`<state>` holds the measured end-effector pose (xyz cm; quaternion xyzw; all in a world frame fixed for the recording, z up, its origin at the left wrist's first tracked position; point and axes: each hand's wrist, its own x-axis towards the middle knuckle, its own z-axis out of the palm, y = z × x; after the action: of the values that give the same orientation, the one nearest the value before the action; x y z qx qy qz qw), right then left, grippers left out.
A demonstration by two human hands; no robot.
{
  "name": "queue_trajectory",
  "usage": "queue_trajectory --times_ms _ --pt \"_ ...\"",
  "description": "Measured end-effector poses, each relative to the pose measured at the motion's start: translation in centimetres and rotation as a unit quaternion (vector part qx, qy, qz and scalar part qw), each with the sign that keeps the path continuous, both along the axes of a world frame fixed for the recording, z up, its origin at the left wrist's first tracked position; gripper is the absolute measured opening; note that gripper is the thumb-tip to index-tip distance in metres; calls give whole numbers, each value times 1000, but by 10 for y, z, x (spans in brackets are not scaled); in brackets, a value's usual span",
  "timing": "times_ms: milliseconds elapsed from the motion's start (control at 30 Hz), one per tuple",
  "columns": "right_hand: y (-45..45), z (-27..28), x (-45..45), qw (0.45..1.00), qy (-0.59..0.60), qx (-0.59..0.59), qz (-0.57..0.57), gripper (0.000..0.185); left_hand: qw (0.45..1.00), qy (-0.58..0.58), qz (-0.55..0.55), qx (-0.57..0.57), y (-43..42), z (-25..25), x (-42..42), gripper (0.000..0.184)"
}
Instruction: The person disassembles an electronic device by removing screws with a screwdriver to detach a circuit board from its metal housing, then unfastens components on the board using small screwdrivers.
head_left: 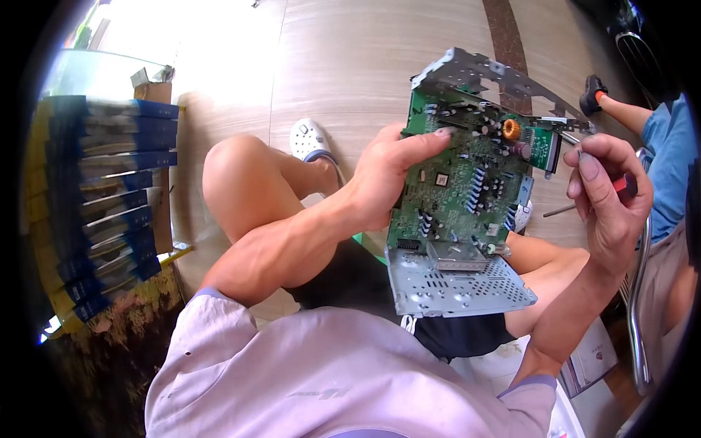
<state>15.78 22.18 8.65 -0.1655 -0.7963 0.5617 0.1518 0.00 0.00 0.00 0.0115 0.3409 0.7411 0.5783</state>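
Observation:
My left hand (387, 171) grips the left edge of a metal chassis (460, 288) carrying a green circuit board (438, 201), its thumb lying over the board's upper part. The chassis is tilted up over my lap, with a perforated plate at the bottom and a cut-out metal frame at the top. A copper-wound coil (512, 129) sits near the board's upper right. Just right of the board, my right hand (610, 197) is closed around a screwdriver (626, 187) with a red and black handle, its shaft pointing left. Thumb and forefinger are pinched at a tiny item, too small to name.
Stacked blue-and-white boxes (120, 197) stand at the left. Another person's leg (626, 113) and blue clothing (666, 168) are at the right, beside a curved metal chair tube (637, 321). Below my knees is a tiled floor (350, 66).

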Motion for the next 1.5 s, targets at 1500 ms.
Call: queue_trajectory --times_ms 1500 --pt "-77 -30 -46 977 2 212 -2 19 998 -32 -48 -25 4 -13 26 30"
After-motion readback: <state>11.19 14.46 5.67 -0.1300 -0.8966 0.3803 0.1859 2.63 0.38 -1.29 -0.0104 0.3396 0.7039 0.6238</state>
